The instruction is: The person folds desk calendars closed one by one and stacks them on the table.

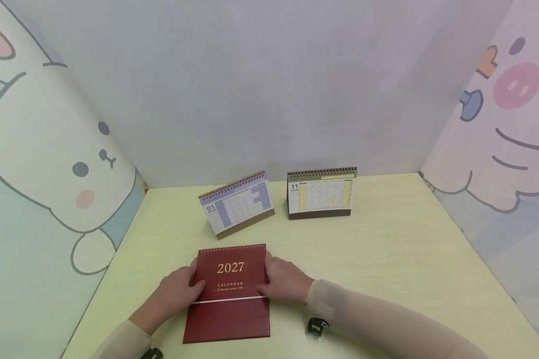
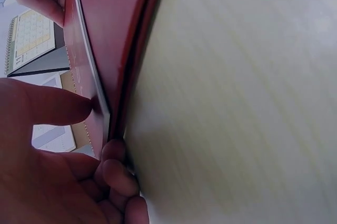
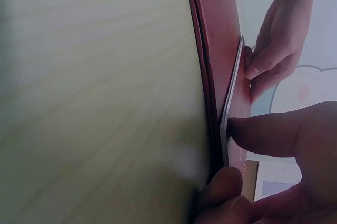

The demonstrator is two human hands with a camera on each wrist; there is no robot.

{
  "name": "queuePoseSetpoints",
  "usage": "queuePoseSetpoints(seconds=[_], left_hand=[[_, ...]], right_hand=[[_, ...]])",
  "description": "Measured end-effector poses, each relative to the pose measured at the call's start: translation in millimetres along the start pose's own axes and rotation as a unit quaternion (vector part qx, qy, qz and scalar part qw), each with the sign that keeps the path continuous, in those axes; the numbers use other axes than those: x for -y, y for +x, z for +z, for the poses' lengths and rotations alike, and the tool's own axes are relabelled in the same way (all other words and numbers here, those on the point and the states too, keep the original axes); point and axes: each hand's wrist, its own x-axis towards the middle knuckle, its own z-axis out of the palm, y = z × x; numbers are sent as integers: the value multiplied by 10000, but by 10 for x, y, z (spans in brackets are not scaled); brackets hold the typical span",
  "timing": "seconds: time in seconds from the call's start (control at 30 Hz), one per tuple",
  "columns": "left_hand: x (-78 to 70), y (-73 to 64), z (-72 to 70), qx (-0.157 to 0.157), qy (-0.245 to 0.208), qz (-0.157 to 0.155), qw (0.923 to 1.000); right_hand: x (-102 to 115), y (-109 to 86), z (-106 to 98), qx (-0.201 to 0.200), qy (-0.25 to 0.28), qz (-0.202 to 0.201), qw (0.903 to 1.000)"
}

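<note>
A dark red 2027 desk calendar (image 1: 230, 275), spiral-bound along its far edge, lies low on the table with its base flap toward me. My left hand (image 1: 176, 289) grips its left edge, thumb on the cover. On the opposite edge, my right hand (image 1: 288, 280) holds it the same way. The left wrist view shows the thumb (image 2: 60, 104) on the cover and the other fingers curled by the lower edge. In the right wrist view, the thumb (image 3: 268, 134) presses the cover near the white page edge (image 3: 226, 113).
Behind the red calendar stands a purple desk calendar (image 1: 238, 205), turned at an angle. A green and yellow desk calendar (image 1: 322, 193) stands to its right. The pale yellow table (image 1: 400, 259) is bordered by a back wall (image 1: 269, 89) and cartoon-printed side walls.
</note>
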Motion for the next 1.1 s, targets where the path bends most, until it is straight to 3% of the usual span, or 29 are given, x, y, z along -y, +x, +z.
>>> queuePoseSetpoints(seconds=[0.23, 0.63, 1.1], left_hand=[[-6, 29, 7, 63, 374, -41, 9993], [-79, -2, -29, 161, 929, -13, 9955], [-70, -11, -7, 69, 1052, 27, 9944]], right_hand=[[7, 10, 26, 5, -1397, 39, 9902], [27, 6, 39, 8, -1910, 156, 9815], [81, -4, 7, 105, -2224, 221, 9747]])
